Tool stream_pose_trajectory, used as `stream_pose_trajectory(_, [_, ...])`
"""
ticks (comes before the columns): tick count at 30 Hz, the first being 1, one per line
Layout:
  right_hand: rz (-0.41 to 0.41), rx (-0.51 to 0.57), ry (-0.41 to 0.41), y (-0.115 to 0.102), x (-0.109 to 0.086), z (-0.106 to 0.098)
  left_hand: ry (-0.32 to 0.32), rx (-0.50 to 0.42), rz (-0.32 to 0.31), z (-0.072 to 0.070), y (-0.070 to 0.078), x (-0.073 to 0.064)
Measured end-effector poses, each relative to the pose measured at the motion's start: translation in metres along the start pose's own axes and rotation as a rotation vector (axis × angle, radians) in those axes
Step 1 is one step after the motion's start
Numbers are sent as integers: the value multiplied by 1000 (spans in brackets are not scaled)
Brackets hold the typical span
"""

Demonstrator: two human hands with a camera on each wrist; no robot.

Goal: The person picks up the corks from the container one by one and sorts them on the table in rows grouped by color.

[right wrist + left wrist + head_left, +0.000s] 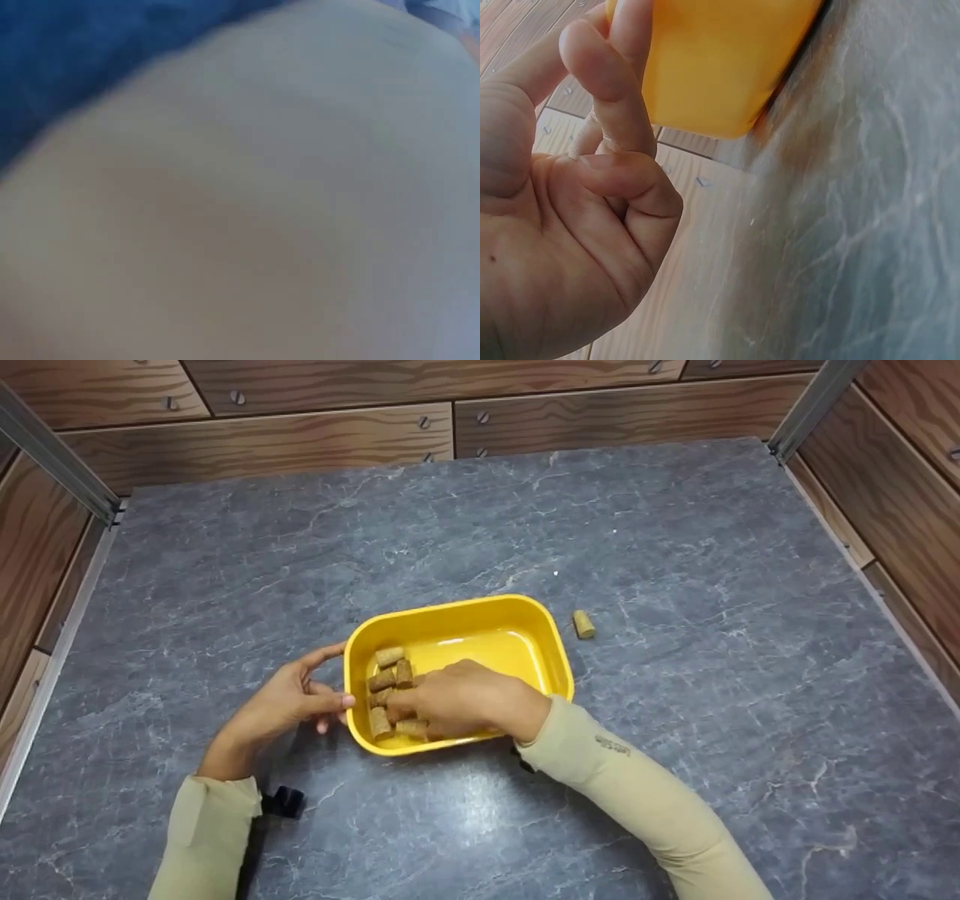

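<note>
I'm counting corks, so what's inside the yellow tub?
In the yellow tub, several corks lie toward its left end; the right hand is inside too, hiding whatever lies beneath it.

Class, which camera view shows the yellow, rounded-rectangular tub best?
The head view: the yellow, rounded-rectangular tub shows its rim and inside, partly covered by the bare right hand. The left wrist view shows only part of its outside; the blurred right wrist view, none discernible.

In the head view, even light is reaching the counter (712,585), with white glare shining at lower centre. The left wrist view is looking soft; the right wrist view is blurring heavily throughout.
</note>
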State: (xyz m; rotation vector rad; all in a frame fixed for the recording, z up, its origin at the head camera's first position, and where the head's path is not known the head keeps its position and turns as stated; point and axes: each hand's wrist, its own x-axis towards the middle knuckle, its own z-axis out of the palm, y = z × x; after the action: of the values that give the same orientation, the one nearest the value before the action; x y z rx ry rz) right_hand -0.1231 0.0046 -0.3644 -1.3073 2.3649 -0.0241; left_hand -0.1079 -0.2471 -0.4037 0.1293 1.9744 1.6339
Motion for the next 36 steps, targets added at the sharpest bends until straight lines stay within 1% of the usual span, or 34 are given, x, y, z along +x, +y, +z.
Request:
stream_pose_trajectory(3, [29,-11,-8,3,-9,-12,7,11,-1,-1,1,-1])
stream_pose_trajectory(5, [47,-10,3,6,-17,-19,0,6,2,-1,1,-1])
stream_pose_trajectory(7, [53,-9,38,10,-25,-25,-7,-2,4,-1,2,0])
stream_pose_trajectory(10, [64,24,94,16,-36,-30,-13,-10,8,0,2,1])
stream_pose_trajectory(13, [70,63,132,22,-46,-32,-9,-15,7,0,2,1])
stream_pose_trajectory(16, [66,94,163,26,-55,-32,-11,-25,0,2,2,1])
stream_pose_trajectory(19, [70,123,200,32,-64,-30,-12,-16,3,6,3,2])
stream_pose_trajectory(22, [81,137,236,38,-73,-27,-2,30,8,9,3,3])
stream_pose_trajectory(25, [96,164,263,45,-82,-23,19,78,-3,12,4,2])
stream_pose_trajectory(27, [108,197,276,51,-88,-21,32,96,-13,14,5,2])
stream_pose_trajectory(29, [121,233,295,58,-94,-20,39,107,-8,15,7,2])
stream_pose_trajectory(33, [143,301,349,73,-108,-16,39,93,0,15,7,2])
stream_pose_trajectory(36, [160,368,385,84,-119,-14,31,63,1,15,6,3])
